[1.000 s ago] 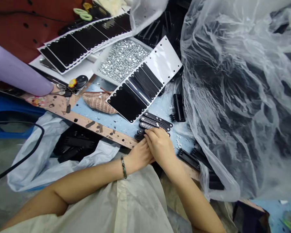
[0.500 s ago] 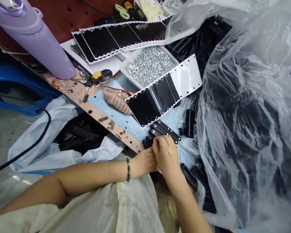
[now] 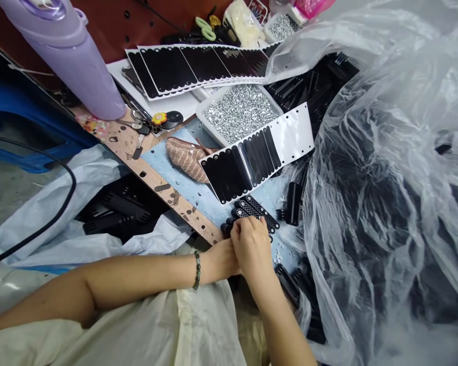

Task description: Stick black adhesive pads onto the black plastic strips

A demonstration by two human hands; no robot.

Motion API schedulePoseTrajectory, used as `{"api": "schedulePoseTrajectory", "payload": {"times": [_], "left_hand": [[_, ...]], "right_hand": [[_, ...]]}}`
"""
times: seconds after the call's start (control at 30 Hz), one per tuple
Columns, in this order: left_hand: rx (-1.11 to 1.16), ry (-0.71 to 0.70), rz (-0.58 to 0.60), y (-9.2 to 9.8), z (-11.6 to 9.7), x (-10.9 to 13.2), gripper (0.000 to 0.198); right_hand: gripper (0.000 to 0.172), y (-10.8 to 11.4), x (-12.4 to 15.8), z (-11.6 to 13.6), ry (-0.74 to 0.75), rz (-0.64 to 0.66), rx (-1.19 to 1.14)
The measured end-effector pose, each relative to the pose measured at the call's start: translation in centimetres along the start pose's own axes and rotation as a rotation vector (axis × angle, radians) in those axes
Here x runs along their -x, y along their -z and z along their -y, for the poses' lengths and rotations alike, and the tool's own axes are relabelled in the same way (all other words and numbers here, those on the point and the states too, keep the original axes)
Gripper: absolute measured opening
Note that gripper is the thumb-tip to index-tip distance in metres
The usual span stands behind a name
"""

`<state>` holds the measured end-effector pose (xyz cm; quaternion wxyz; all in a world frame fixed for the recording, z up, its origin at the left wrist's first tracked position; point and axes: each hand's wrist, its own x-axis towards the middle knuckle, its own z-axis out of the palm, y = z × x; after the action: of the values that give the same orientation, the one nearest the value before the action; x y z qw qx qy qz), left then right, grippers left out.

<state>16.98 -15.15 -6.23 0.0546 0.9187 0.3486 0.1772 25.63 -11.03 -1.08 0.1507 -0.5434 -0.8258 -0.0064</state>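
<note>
At the table's near edge my right hand is closed, fingers curled down over black plastic strips with a mesh pattern. Whatever is between its fingertips is hidden. My left hand, below a bead bracelet, reaches in under the right one, which covers its fingers. The black strips lie side by side just beyond the hands, with small metal nuts or washers set in their ends. A white sheet of black stickers lies behind them, partly peeled. Loose small metal pieces lie right of my right hand.
Behind the sheet stands a white tray full of small metal pieces. A purple bottle, keys and a brown patterned pouch are at left. Clear plastic sheeting covers black parts at right. An open bag of black parts hangs at left.
The camera view has shifted slightly, so the table things appear a little lower. My right hand stays over the strips, its fingers slightly more tucked; the left stays beneath it.
</note>
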Motion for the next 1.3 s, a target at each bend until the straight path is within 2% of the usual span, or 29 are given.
{"api": "schedulePoseTrajectory", "payload": {"times": [0.13, 0.3, 0.43, 0.63, 0.77, 0.93, 1.1, 1.2, 1.3], "left_hand": [[-0.063, -0.137, 0.008, -0.6, 0.4, 0.0, 0.035], [-0.065, -0.087, 0.064, -1.2, -0.1, 0.2, 0.028], [-0.049, -0.095, 0.096, -1.3, -0.3, 0.2, 0.029], [-0.06, -0.129, 0.128, -0.9, 0.0, -0.1, 0.031], [-0.079, -0.168, 0.087, -1.2, 0.0, 0.0, 0.034], [-0.132, -0.121, 0.01, -1.4, -0.1, 0.3, 0.038], [-0.126, -0.15, 0.021, -1.6, -0.2, 0.3, 0.036], [-0.096, -0.104, 0.07, -2.0, -0.5, 0.5, 0.039], [-0.077, -0.069, 0.059, -2.1, -0.6, 0.6, 0.041]], "right_hand": [[0.022, 1.5, 0.2, -0.1, -0.041, 0.122, 0.124], [0.026, 1.2, 1.4, 0.1, 0.117, 0.153, 0.166], [0.028, 1.2, 1.8, 0.1, 0.152, 0.201, 0.162], [0.026, 1.7, 1.3, -0.2, 0.091, 0.206, 0.047], [0.026, 1.8, 1.4, -0.3, 0.085, 0.2, 0.033], [0.029, 2.0, 1.2, -0.2, 0.152, 0.253, 0.105], [0.028, 2.1, 1.0, 0.0, 0.035, 0.276, 0.004], [0.03, 2.1, 1.3, 0.7, -0.002, 0.298, 0.097], [0.03, 2.1, 1.4, 1.0, 0.029, 0.292, 0.166]]}}
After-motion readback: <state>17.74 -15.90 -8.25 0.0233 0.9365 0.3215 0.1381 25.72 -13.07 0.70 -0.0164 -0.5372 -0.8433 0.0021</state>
